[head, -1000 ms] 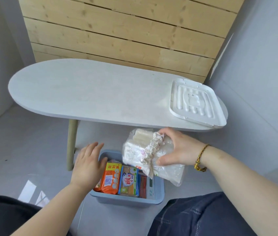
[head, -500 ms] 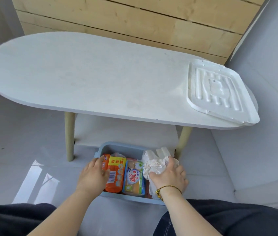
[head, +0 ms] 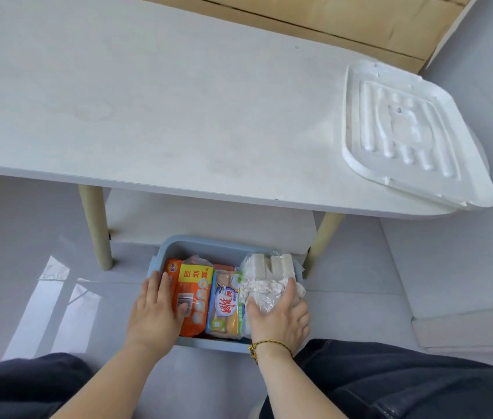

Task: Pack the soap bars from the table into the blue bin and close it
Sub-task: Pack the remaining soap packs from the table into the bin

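The blue bin stands on the floor under the front edge of the white table. Inside it lie an orange soap pack, a yellow and blue soap pack and a clear bag of white soap bars at the right end. My right hand presses down on that bag, fingers curled over its crumpled plastic. My left hand rests flat on the bin's left rim and the orange pack. The white bin lid lies on the table's right end.
Two pale wooden table legs stand just behind the bin, with a low shelf between them. My knees in dark trousers frame the bin at the bottom. A wooden plank wall runs behind the table.
My right hand carried the bag of white soap down from the table edge into the bin's right end. The left hand slid onto the orange pack. The camera has moved closer.
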A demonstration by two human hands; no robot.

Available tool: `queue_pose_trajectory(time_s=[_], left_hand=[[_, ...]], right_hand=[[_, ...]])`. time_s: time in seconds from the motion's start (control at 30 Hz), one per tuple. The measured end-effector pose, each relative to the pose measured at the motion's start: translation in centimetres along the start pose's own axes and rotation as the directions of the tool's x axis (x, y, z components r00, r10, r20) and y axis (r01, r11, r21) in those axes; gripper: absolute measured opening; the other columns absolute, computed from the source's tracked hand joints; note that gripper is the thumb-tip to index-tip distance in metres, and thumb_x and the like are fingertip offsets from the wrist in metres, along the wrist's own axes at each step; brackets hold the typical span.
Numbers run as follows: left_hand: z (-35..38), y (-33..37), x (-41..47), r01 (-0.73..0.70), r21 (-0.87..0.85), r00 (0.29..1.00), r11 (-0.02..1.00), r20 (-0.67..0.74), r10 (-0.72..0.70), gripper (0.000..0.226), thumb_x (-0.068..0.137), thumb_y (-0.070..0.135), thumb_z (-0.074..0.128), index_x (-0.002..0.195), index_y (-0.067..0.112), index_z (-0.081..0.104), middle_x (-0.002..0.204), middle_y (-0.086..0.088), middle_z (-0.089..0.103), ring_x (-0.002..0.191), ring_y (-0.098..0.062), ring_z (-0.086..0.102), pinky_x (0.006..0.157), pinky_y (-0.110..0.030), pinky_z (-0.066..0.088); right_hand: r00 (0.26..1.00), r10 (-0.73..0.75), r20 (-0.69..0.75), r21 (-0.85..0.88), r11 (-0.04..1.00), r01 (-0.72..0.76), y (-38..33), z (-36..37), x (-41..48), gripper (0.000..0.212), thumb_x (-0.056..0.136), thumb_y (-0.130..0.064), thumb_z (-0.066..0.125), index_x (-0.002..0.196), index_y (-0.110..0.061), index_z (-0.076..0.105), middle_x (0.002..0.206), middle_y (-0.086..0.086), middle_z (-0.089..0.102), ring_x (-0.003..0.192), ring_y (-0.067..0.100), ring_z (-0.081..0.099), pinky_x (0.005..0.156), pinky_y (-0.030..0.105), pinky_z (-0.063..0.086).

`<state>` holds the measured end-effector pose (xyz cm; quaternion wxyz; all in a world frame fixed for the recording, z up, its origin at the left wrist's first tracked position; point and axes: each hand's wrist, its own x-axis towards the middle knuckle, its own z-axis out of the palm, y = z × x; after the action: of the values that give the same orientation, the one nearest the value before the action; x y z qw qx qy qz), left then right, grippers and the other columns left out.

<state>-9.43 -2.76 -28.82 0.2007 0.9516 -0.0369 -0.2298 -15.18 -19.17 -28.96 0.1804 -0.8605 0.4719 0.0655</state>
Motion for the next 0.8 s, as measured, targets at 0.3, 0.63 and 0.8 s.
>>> queue_pose_trajectory(time_s=[0.3,0.63,0.8], left_hand=[[0.3,-0.9,-0.3,-0.036,0.164,0.997,0.986,0.079,0.023,0.067,0.094,0.045,0.025,0.143,0.017,-0.01,0.155,-0.007,-0.015,0.144,-0.026,-0.007,0.118,-0.038,0.007],[1.3,-1.2,-0.1,-0.036,0.221,0.998,0.975,0.051,0.026,0.067,0.093,0.048,0.025,0.143,0.021,-0.012,0.154,-0.007,-0.019,0.143,-0.028,-0.009,0.118,-0.038,0.007],[1.4,-1.2,0.0,-0.039,0.237,0.998,0.971,0.059,0.026,0.066,0.093,0.049,0.024,0.144,0.021,-0.009,0.154,-0.008,-0.018,0.143,-0.029,-0.01,0.118,-0.04,0.006]], right_hand=[[0.984,-0.001,0.181,-0.205,0.978,0.038,-0.3,1.5,0.5,0.088,0.082,-0.065,0.04,0.147,-0.025,-0.004,0.148,0.017,0.016,0.132,0.027,0.024,0.11,0.034,0.02],[0.888,-0.372,0.271,-0.137,0.898,0.418,0.2,2.3,-0.6,0.072,0.093,-0.052,0.022,0.139,-0.02,-0.023,0.152,0.009,-0.028,0.136,0.023,-0.033,0.108,0.031,-0.026],[0.813,-0.321,0.486,-0.209,0.861,0.464,0.0,2.3,0.8,0.084,0.09,-0.058,0.023,0.141,-0.011,-0.025,0.152,0.012,-0.029,0.14,0.024,-0.028,0.113,0.035,-0.019]])
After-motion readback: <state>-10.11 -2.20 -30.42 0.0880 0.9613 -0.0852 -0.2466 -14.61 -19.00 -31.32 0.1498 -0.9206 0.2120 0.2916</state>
